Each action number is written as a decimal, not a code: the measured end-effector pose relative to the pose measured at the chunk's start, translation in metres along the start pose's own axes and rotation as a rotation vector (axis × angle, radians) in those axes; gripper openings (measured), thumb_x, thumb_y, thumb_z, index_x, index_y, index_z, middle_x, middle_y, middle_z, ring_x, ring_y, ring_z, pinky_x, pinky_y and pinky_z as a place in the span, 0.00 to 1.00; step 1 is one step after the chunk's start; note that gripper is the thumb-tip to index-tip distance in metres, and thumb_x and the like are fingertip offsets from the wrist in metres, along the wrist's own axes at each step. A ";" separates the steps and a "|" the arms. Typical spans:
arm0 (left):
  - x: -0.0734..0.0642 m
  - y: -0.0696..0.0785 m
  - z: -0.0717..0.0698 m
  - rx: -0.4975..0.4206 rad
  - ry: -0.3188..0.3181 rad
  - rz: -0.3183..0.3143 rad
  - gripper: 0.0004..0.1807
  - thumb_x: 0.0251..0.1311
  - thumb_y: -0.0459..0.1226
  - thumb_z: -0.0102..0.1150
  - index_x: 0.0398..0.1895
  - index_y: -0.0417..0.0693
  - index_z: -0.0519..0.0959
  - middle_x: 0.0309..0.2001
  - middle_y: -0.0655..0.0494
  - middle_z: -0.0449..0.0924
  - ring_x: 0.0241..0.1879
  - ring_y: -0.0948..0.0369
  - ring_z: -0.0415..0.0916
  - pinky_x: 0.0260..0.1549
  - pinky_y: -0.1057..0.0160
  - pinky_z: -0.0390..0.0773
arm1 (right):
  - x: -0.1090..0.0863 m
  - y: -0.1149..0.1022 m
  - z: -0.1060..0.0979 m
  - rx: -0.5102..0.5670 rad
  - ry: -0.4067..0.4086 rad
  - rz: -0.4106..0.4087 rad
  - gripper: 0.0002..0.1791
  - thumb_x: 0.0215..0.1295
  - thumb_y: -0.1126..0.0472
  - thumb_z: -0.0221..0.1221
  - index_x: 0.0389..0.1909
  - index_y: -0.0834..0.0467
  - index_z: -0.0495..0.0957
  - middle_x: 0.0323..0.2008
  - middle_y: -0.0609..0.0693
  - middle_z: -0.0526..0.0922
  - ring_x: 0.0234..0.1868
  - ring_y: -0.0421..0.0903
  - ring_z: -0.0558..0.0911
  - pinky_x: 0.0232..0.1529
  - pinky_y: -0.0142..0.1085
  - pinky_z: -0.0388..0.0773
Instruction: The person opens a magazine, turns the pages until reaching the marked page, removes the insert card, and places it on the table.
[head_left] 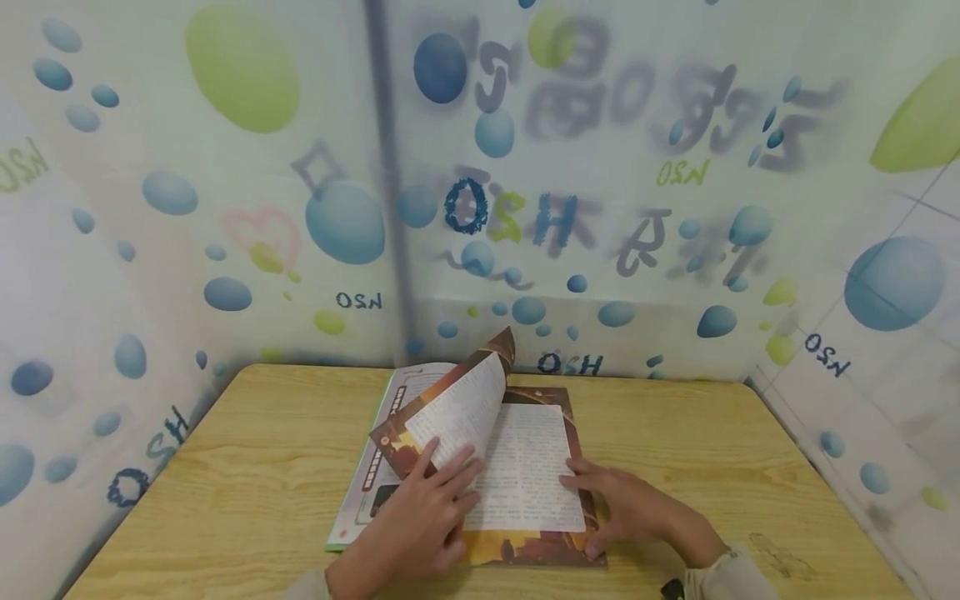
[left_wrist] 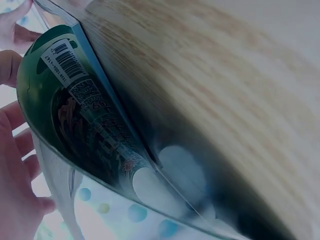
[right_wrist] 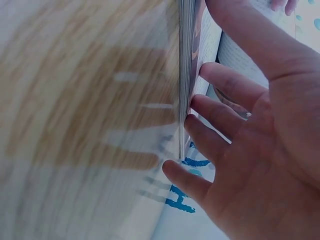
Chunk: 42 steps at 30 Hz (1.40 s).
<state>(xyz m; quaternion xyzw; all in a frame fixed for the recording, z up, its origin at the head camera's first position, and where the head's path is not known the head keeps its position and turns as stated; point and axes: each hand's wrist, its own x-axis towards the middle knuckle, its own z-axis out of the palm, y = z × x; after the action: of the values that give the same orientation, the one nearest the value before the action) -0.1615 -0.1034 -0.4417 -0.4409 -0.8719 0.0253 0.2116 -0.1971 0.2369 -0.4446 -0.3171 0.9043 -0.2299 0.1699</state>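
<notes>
An open magazine (head_left: 525, 467) with brown-bordered text pages lies on the wooden table. One of its leaves (head_left: 457, 408) stands lifted and curled over toward the left side. My left hand (head_left: 423, 517) presses on the lower part of this leaf with its fingers spread. Seen from the left wrist, the green cover (left_wrist: 42, 75) with a barcode bows up off the tabletop, and the left hand (left_wrist: 17, 165) is beyond its edge. My right hand (head_left: 637, 504) rests at the right edge of the magazine, and its extended fingertips touch the page border in the right wrist view.
The wooden table (head_left: 690, 442) reaches back to a pale curtain (head_left: 630, 275) printed with blue and green drops. Curtain panels also stand at the left and right sides. A dark scribble (head_left: 780, 554) marks the tabletop near the right sleeve (head_left: 731, 577).
</notes>
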 end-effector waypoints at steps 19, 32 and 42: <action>-0.005 -0.004 0.003 -0.163 -0.114 -0.140 0.09 0.55 0.47 0.59 0.32 0.55 0.80 0.64 0.48 0.75 0.68 0.47 0.66 0.53 0.28 0.67 | -0.001 0.000 0.004 -0.015 0.020 0.007 0.54 0.42 0.35 0.71 0.69 0.59 0.70 0.74 0.60 0.61 0.72 0.61 0.64 0.63 0.60 0.66; -0.007 -0.006 0.002 -0.227 -0.140 -0.207 0.15 0.56 0.47 0.59 0.43 0.52 0.81 0.68 0.49 0.71 0.67 0.46 0.67 0.44 0.31 0.74 | -0.003 -0.001 0.004 -0.016 0.032 -0.028 0.54 0.44 0.38 0.71 0.70 0.62 0.68 0.73 0.64 0.60 0.71 0.65 0.63 0.62 0.64 0.64; -0.008 -0.005 0.002 -0.256 -0.166 -0.243 0.19 0.58 0.46 0.58 0.51 0.51 0.81 0.66 0.47 0.72 0.67 0.45 0.67 0.44 0.30 0.73 | -0.002 0.000 0.005 -0.027 0.058 -0.050 0.51 0.46 0.37 0.69 0.69 0.61 0.70 0.72 0.63 0.62 0.71 0.63 0.64 0.63 0.62 0.65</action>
<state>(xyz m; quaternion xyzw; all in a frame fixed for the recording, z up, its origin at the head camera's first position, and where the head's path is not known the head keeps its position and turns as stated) -0.1621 -0.1126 -0.4451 -0.3522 -0.9293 -0.0752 0.0825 -0.1930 0.2368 -0.4487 -0.3352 0.9035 -0.2310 0.1338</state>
